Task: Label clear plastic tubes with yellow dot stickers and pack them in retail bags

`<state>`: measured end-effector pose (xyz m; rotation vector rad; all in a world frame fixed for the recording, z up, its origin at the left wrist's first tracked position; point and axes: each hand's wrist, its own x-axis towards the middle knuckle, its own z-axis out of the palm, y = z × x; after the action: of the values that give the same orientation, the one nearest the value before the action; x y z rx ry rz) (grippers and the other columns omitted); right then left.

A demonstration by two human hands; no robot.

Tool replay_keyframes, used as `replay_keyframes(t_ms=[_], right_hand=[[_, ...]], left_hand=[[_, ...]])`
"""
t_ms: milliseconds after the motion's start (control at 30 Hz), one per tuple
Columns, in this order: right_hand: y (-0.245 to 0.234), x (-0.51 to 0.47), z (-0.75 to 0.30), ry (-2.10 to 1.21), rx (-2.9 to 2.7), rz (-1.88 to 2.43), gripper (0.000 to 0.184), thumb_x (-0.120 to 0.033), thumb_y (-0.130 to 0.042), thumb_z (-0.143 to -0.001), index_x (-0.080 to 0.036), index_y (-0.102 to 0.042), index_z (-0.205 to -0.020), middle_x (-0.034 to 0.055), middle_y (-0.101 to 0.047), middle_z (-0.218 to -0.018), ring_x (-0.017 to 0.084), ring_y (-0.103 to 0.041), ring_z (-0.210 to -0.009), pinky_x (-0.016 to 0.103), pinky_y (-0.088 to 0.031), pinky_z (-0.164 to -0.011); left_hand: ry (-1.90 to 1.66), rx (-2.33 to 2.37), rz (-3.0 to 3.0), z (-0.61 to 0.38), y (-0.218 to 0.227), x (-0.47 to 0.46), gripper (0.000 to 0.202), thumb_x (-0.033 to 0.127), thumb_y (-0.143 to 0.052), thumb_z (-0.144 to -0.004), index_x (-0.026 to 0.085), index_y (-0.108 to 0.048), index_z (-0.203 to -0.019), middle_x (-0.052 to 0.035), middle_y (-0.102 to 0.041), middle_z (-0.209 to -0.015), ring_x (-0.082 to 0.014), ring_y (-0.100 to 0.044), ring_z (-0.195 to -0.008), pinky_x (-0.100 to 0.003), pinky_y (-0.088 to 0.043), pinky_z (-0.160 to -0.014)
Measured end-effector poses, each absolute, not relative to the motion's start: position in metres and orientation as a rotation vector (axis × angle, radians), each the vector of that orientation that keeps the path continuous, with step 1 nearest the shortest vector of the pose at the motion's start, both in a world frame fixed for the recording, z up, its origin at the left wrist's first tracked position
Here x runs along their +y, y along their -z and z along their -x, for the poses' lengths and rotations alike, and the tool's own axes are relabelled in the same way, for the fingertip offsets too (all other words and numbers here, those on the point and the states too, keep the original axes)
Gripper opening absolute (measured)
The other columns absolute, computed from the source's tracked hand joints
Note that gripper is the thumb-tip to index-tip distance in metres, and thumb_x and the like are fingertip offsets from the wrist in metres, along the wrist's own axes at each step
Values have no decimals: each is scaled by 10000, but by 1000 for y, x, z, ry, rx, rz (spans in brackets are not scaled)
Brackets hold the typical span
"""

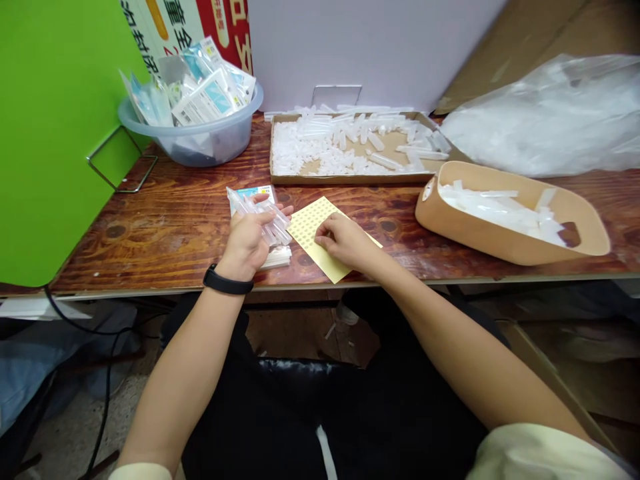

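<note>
Yellow sheet (311, 233), one, under pinched-together right grip (345, 241); left grip (247, 241) clamped on several clear tubes (276, 229)

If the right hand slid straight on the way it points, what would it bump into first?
From the right hand, the first thing in line looks to be the left hand, with the clear plastic pieces it holds. Height is hard to judge from this view.

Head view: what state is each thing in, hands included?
Left hand: closed on clear tubes.
Right hand: pinched, over yellow sheet.
Yellow sheet: flat, dotted.
Blue basin: open, heaped with packets.
Cardboard tray: open, strewn with white pieces.
Tan basket: open, partly filled.
Plastic bag: crumpled; whether open, unclear.
</note>
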<state>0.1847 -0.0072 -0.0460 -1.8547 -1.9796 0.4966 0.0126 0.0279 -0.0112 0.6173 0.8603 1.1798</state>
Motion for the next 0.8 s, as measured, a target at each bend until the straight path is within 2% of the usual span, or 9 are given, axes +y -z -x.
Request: replay_keyframes(t_ms=[133, 300, 467, 567, 800], right_hand=[[43, -9, -183, -442, -2047, 1884, 107, -124, -493, -834, -161, -527, -739, 104, -563, -959, 214, -531, -896, 322, -393, -781], [41, -10, -190, -534, -2020, 1833, 132, -136, -498, -825, -180, -460, -707, 80, -551, -864, 197, -505, -794, 318, -379, -707], [38, -20, -178, -551, -1864, 1376, 85, -203, -479, -867, -195, -466, -783, 50, -545, -836, 184, -505, -794, 325, -404, -747], [36, -29, -158, -534, -1795, 1141, 146, -288, -459, -918, -202, -463, -799, 47, -547, -858, 180, -513, -830, 332, -415, -788], [41, -29, -138, -430, -1668, 1092, 180, -335, -469, -933, -202, -471, -812, 50, -550, -861, 179, -523, -836, 342, -429, -779]], left_hand=[[-1196, 858, -622, -12, 13, 29, 391, -60, -482, -712, 161, -476, -1034, -46, -647, -760, -213, -702, -787, -407, -529, -875], [-1225, 851, -599, -14, 15, 31, 366, -63, -468, -713, 175, -443, -989, -36, -643, -744, -213, -705, -776, -398, -527, -865], [-1238, 868, -520, -19, 13, 28, 340, -47, -458, -746, 173, -400, -999, -61, -650, -735, -213, -702, -764, -367, -519, -841], [-1221, 880, -463, -22, 10, 25, 315, -38, -446, -766, 183, -378, -980, -81, -665, -777, -193, -693, -721, -349, -517, -817], [-1242, 825, -400, -25, 9, 17, 310, -32, -456, -773, 190, -375, -973, -105, -674, -862, -173, -681, -705, -319, -513, -790]])
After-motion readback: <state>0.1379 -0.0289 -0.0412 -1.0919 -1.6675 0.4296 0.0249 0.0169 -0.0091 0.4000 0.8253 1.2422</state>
